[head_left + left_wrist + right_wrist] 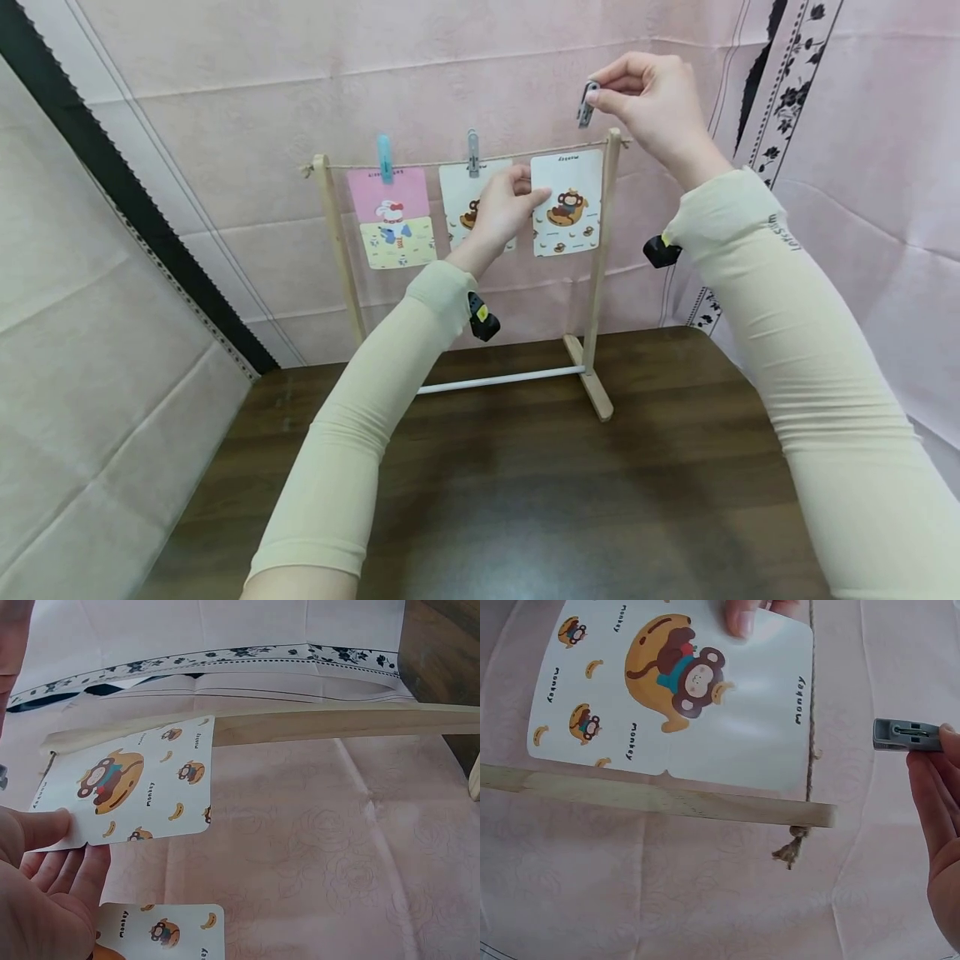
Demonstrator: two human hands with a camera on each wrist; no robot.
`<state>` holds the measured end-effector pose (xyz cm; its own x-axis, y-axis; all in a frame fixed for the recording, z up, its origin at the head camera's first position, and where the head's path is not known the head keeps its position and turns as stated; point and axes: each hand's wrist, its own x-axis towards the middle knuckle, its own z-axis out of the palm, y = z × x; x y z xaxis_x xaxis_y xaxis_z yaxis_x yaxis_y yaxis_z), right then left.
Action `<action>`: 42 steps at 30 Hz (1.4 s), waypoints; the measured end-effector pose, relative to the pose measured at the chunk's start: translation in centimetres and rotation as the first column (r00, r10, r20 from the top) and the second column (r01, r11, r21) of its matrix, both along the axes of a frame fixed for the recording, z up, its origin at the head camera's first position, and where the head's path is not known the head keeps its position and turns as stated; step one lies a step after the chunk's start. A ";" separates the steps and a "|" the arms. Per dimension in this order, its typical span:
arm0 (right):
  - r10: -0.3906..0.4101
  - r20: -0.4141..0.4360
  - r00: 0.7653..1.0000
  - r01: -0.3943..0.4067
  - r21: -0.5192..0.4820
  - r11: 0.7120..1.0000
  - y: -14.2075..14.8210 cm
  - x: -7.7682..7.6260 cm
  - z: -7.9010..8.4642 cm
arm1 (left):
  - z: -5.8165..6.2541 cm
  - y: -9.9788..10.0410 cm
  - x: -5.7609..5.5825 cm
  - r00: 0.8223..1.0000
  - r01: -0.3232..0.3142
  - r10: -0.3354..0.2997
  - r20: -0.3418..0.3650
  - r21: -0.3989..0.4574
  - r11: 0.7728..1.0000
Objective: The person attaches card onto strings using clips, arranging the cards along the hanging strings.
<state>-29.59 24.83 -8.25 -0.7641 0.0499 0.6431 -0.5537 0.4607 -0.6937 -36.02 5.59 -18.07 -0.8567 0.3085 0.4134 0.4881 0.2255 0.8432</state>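
Note:
My left hand [504, 208] pinches the left edge of a white monkey card [567, 225] between thumb and fingers. The card's top edge lies along the twine [811, 690], close to the right post. Above that post, my right hand [652, 104] pinches a grey clothespin [906, 736] by one end, apart from the card. Partly behind the left hand hangs a second monkey card [455, 187], held to the twine by another grey clothespin [473, 154]. Farther left, a pink and yellow card [393, 221] hangs from a blue clothespin [385, 158].
A wooden frame's right post [602, 250] stands on a foot [589, 379] on the dark brown table [510, 500]. Its left post [341, 250] holds the twine's other end. A white rod [502, 380] runs low between the posts. Pink cloth [247, 167] hangs behind.

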 end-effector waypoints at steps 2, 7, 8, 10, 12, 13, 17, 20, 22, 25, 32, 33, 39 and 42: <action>0.003 0.009 1.000 -0.003 0.004 1.000 -0.1 -0.2 -0.1 | 0.0 -0.1 0.0 1.000 -0.007 0.007 0.001 -0.002 1.000; -0.005 0.036 0.999 0.005 0.001 1.000 0.0 -0.5 -0.4 | 0.1 -0.1 -0.1 1.000 -0.011 0.011 0.004 0.005 1.000; -0.010 0.044 0.999 0.010 0.005 1.000 0.0 -0.6 -0.5 | 0.1 -0.1 -0.2 1.000 -0.011 0.011 0.005 0.005 1.000; -0.015 0.060 0.998 0.014 0.017 1.000 0.1 -0.7 -0.8 | 0.1 0.0 -0.3 1.000 -0.009 0.009 0.008 0.003 1.000; -0.025 0.065 0.998 0.022 0.045 0.999 0.0 -0.9 -1.0 | 0.1 0.0 -0.3 1.000 -0.010 0.010 0.015 -0.001 1.000; -0.030 0.062 0.998 0.026 0.061 0.998 0.0 -1.0 -1.1 | 0.1 0.0 -0.4 1.000 -0.011 0.011 0.017 -0.003 1.000; -0.041 0.051 0.998 0.036 0.101 0.994 -0.4 -1.2 -1.4 | 0.3 0.0 -0.5 1.000 -0.012 0.012 0.022 0.002 1.000; -0.043 0.058 0.997 0.037 0.107 0.994 -0.6 -1.3 -1.6 | 0.3 0.0 -0.6 1.000 -0.011 0.011 0.016 0.005 1.000; -0.044 0.062 0.997 0.038 0.108 0.993 -0.7 -1.4 -1.7 | 0.3 0.0 -0.6 1.000 -0.009 0.009 0.016 0.002 1.000; -0.053 0.063 0.997 0.046 0.114 0.992 -0.8 -1.5 -1.9 | 0.2 0.0 -0.6 1.000 -0.004 0.004 0.019 -0.003 1.000; -0.082 0.075 0.994 0.071 0.139 0.988 -0.5 -1.8 -1.9 | 0.1 0.0 -0.8 1.000 -0.008 0.008 0.018 0.005 1.000; -0.084 0.080 0.993 0.072 0.140 0.987 -0.5 -1.8 -1.9 | 0.1 0.0 -0.9 1.000 -0.008 0.008 0.018 0.006 1.000; -0.092 0.111 0.990 0.074 0.156 0.985 -0.5 -2.0 -2.0 | -0.1 0.1 -1.0 1.000 0.002 -0.002 0.007 0.014 1.000; -0.097 0.124 0.988 0.075 0.169 0.983 -0.6 -2.1 -2.0 | -0.2 0.0 -1.1 1.000 0.010 -0.010 -0.005 0.017 1.000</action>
<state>-31.71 24.27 -10.29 -0.8397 0.0221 0.5425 -0.4162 0.6155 -0.6692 -37.12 5.62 -18.28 -0.8519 0.3097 0.4223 0.4939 0.2067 0.8446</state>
